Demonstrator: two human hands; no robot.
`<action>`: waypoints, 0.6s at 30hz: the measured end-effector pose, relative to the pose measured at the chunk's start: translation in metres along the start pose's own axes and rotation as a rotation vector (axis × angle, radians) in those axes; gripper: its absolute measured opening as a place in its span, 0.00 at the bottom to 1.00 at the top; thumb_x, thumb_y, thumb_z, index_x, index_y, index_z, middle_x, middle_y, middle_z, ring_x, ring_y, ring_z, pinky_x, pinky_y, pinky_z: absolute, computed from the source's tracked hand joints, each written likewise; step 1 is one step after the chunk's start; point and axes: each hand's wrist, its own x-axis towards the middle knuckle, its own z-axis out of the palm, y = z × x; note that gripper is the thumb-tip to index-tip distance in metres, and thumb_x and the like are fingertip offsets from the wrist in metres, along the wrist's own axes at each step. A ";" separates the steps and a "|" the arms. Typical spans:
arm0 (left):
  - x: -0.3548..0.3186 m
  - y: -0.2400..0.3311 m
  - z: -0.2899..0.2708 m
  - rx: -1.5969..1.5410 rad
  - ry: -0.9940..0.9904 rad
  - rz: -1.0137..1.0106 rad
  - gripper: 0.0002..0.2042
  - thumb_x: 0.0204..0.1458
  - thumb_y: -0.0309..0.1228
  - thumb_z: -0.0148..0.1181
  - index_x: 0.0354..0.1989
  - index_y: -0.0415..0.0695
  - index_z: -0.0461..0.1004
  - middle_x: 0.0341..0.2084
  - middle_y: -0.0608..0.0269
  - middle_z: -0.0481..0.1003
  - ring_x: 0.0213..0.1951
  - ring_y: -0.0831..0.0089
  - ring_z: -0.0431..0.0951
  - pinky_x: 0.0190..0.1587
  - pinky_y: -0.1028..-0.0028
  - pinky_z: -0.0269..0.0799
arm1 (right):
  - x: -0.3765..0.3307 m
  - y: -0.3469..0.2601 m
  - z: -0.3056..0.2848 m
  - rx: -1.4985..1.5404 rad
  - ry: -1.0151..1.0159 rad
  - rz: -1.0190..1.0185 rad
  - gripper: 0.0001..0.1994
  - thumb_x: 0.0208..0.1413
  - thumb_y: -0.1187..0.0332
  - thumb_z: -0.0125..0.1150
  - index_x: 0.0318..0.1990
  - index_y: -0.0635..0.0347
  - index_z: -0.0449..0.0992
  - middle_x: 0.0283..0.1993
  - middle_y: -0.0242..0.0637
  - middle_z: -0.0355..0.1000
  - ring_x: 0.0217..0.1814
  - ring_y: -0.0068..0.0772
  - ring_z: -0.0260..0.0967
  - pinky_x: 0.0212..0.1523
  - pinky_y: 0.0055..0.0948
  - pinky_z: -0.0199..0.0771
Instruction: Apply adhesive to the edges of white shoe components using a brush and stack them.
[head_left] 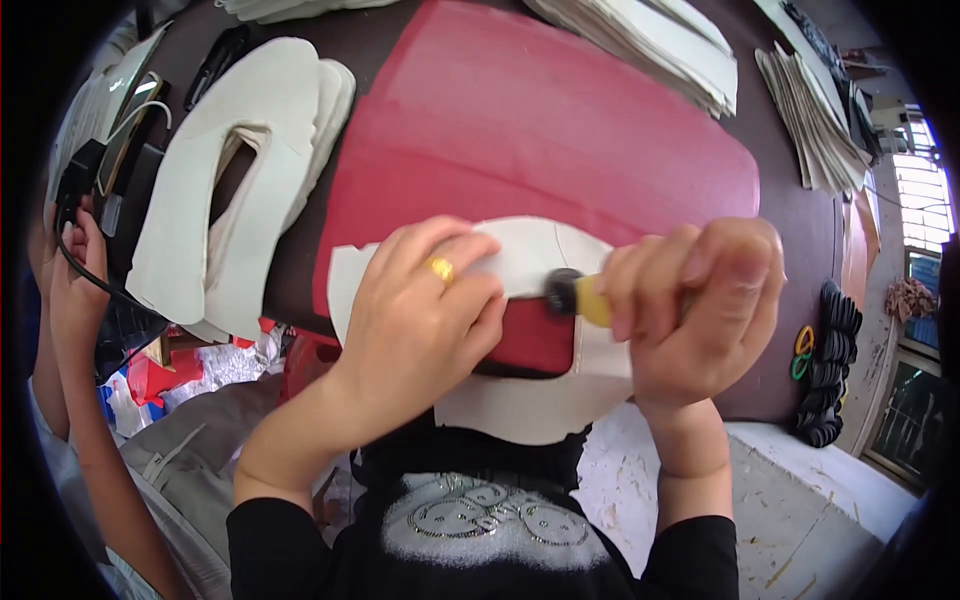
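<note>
A white shoe-upper piece [520, 250] with a cut-out middle lies at the near edge of a red board [540, 120], part of it overhanging toward me. My left hand [425, 290], a gold-coloured ring on one finger, presses down on its left side with bent fingers; the thumb lies close to the forefinger by the inner edge. In a closed fist, my right hand [705, 300] grips a hammer [592, 300] by its yellow handle. The hammer's dark round head is over the right inner rim of the piece; whether it touches cannot be made out.
Stacked white uppers [290, 80] stand on the left, with more piles [660, 50] along the far side and right. Black bundled strips [828, 370] and orange-and-green-handled scissors [803, 350] lie at the right. Another person's hand [82, 260] holds a dark cable at the far left.
</note>
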 end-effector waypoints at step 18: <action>-0.021 -0.007 -0.011 -0.013 0.052 -0.114 0.08 0.36 0.18 0.63 0.24 0.42 0.72 0.41 0.63 0.76 0.49 0.62 0.74 0.49 0.67 0.71 | 0.006 -0.003 -0.024 -0.174 0.082 -0.104 0.13 0.71 0.61 0.34 0.35 0.54 0.62 0.16 0.26 0.57 0.14 0.19 0.52 0.20 0.21 0.60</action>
